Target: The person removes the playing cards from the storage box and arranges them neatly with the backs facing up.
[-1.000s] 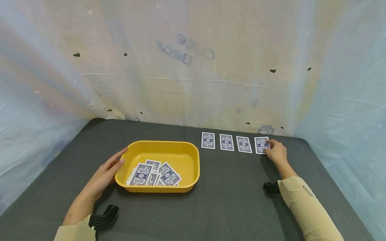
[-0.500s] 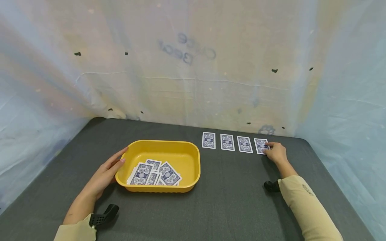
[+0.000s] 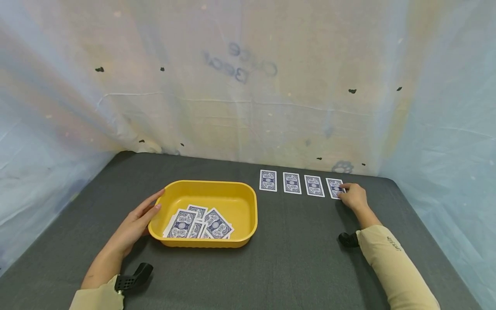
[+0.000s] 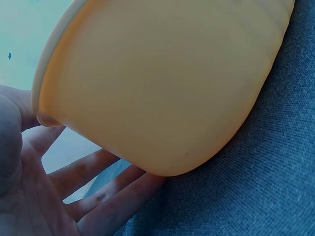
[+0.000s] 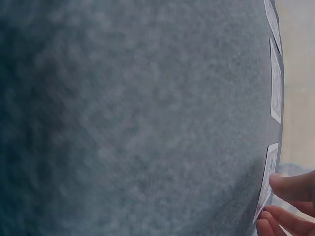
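At the right end of a row of face-down playing cards, my right hand [image 3: 354, 197] pinches the right edge of the last playing card [image 3: 334, 188]. In the right wrist view the thumb [image 5: 290, 187] lies over this card [image 5: 267, 179], the fingers bent at its edge. My left hand [image 3: 133, 224] holds the left end of a yellow tray [image 3: 251, 215], thumb over the rim. From the left wrist, the other fingers [image 4: 110, 201] spread along the outside of the tray wall [image 4: 162, 83]. Several blue-backed cards [image 3: 182, 224] overlap face down in the tray.
Three more cards lie spaced along the back of the table: the left card [image 3: 268, 180], the middle card [image 3: 292, 183] and the third card [image 3: 314, 186]. Grey cloth [image 3: 294, 258] covers the table. A translucent plastic sheet [image 3: 248, 120] hangs behind and at both sides.
My right hand has turned the last card slightly and shifted it a little toward me and to the left. The left hand and tray have stayed in place.
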A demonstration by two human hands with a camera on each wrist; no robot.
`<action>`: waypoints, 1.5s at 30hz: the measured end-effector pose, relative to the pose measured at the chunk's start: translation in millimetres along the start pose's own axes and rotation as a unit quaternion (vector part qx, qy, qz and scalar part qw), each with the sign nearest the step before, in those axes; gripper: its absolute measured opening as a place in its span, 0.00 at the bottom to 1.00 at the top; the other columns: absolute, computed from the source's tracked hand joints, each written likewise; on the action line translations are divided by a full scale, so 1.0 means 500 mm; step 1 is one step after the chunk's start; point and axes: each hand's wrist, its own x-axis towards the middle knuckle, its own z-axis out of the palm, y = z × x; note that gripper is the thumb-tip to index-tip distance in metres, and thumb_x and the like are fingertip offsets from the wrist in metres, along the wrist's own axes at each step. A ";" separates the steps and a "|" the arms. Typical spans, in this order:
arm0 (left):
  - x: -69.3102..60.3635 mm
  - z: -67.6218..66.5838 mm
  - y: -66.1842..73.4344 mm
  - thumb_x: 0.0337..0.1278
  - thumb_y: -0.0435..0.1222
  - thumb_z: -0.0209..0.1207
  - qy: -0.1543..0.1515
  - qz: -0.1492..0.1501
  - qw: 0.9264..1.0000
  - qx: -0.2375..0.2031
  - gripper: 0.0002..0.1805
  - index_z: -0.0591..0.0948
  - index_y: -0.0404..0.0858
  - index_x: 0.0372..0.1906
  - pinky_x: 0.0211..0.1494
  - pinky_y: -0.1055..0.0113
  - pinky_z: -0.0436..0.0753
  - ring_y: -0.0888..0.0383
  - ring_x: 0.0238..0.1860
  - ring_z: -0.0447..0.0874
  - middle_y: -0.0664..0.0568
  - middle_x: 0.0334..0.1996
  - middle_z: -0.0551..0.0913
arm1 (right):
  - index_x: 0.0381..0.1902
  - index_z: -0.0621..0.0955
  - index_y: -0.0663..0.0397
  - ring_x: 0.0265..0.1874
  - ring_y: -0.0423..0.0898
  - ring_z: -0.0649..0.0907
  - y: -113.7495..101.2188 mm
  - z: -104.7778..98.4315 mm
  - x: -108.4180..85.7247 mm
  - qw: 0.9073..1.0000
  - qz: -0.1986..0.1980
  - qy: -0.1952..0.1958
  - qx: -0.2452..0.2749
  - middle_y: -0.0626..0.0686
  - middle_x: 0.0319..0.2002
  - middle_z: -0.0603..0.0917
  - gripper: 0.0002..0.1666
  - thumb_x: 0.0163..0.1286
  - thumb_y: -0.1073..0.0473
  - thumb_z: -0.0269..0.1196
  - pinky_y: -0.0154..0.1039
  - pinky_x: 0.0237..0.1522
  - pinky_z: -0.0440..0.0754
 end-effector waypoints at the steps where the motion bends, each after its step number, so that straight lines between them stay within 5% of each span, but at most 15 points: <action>1: 0.000 0.000 0.000 0.72 0.55 0.42 0.000 0.001 1.000 0.000 0.34 0.49 0.54 0.77 0.47 0.62 0.81 0.44 0.59 0.71 0.33 0.71 0.56 | 0.55 0.75 0.76 0.51 0.69 0.74 0.000 0.000 -0.001 1.000 -0.001 0.002 0.002 0.76 0.52 0.75 0.24 0.64 0.63 0.57 0.60 0.54 0.69; 6: 0.001 0.001 0.000 0.72 0.55 0.41 0.000 0.002 1.000 0.000 0.34 0.49 0.54 0.77 0.47 0.61 0.81 0.43 0.60 0.71 0.33 0.71 0.57 | 0.54 0.76 0.75 0.45 0.65 0.75 0.000 -0.001 -0.002 0.999 -0.010 0.024 0.021 0.73 0.46 0.78 0.23 0.63 0.64 0.57 0.59 0.49 0.70; 19: 0.006 -0.001 -0.002 0.73 0.54 0.41 -0.002 -0.001 1.000 -0.004 0.34 0.48 0.53 0.77 0.46 0.63 0.81 0.45 0.58 0.72 0.33 0.71 0.57 | 0.59 0.75 0.66 0.56 0.66 0.74 -0.061 0.001 -0.011 0.995 -0.010 0.043 0.092 0.72 0.55 0.76 0.24 0.69 0.60 0.56 0.59 0.55 0.71; 38: 0.011 0.003 -0.003 0.72 0.55 0.41 -0.003 -0.007 1.000 -0.004 0.34 0.47 0.54 0.77 0.47 0.61 0.81 0.42 0.60 0.71 0.33 0.70 0.57 | 0.57 0.78 0.63 0.54 0.62 0.78 -0.139 0.017 -0.035 0.984 -0.095 0.030 0.146 0.67 0.55 0.78 0.20 0.69 0.60 0.59 0.56 0.55 0.74; 45: 0.010 0.001 -0.002 0.72 0.56 0.42 -0.002 -0.007 1.000 -0.004 0.35 0.48 0.54 0.77 0.46 0.62 0.81 0.44 0.58 0.72 0.33 0.70 0.58 | 0.54 0.79 0.66 0.52 0.61 0.80 -0.172 0.020 -0.049 0.971 -0.148 0.020 0.187 0.68 0.52 0.80 0.18 0.68 0.63 0.60 0.53 0.52 0.78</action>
